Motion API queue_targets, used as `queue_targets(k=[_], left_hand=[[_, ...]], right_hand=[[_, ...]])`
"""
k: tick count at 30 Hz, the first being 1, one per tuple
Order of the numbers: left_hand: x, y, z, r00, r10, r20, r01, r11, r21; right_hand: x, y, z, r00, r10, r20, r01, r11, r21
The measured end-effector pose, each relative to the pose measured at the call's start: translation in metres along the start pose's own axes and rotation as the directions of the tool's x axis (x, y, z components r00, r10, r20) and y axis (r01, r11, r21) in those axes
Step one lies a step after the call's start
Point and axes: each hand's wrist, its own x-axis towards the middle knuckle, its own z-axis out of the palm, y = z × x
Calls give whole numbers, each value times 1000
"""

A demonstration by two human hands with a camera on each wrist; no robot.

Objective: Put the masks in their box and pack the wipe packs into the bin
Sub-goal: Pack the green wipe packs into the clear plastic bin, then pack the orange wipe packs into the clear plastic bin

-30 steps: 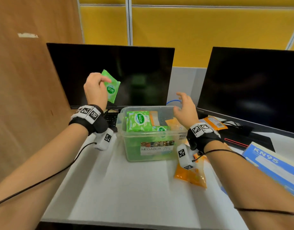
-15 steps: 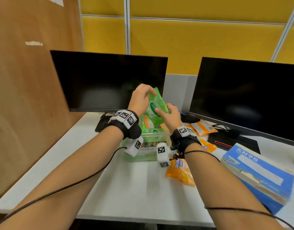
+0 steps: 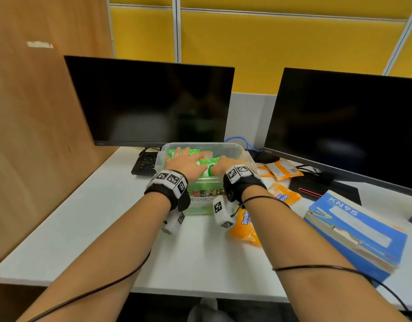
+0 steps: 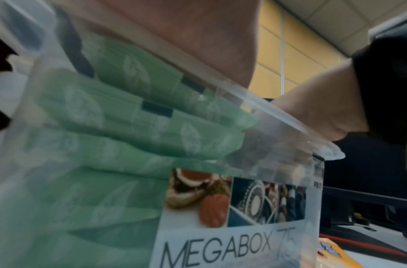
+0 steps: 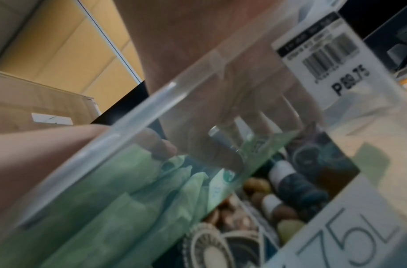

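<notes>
Hands meet inside the clear bin (image 3: 232, 149) on the white desk (image 3: 95, 219): the left hand (image 3: 185, 162) lies flat with straight fingers on the green wipe packs (image 4: 133, 116) stacked in it, while the right hand (image 3: 224, 165) rests just beside it, fingers bent down onto the top green pack (image 3: 208, 161); whether it grips the pack I cannot tell. Orange wipe packs (image 3: 282, 169) lie on the desk right of the bin, and the blue mask box (image 3: 353, 235) sits further right, nearer the desk edge

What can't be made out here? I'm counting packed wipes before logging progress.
- Green wipe packs in the bin: head view, left hand and right hand cover them; count unclear.
- Wrist views: blurred through the bin wall.
- KN95 box: contents hidden.
</notes>
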Motion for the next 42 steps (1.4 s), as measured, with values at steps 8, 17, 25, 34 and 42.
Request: queue_targets(k=[8, 17, 25, 34, 42], left_hand=[[12, -4, 4, 998, -25, 66, 27, 999, -37], [10, -1, -1, 999, 2, 46, 0, 999, -33], [9, -3, -6, 998, 58, 36, -57, 998, -31], [-45, 79, -1, 839, 420, -346, -446, 895, 5], [-65, 161, 58, 902, 244, 357, -260, 966, -4]], right_hand=[[4, -4, 2, 998, -26, 53, 26, 1000, 10], [15, 0, 4, 994, -42, 99, 39, 999, 35], [19, 10, -1, 950, -139, -280, 246, 885, 396], [-22, 117, 19, 794, 247, -556, 244, 707, 663], [-23, 184, 20, 915, 204, -349, 51, 798, 600]])
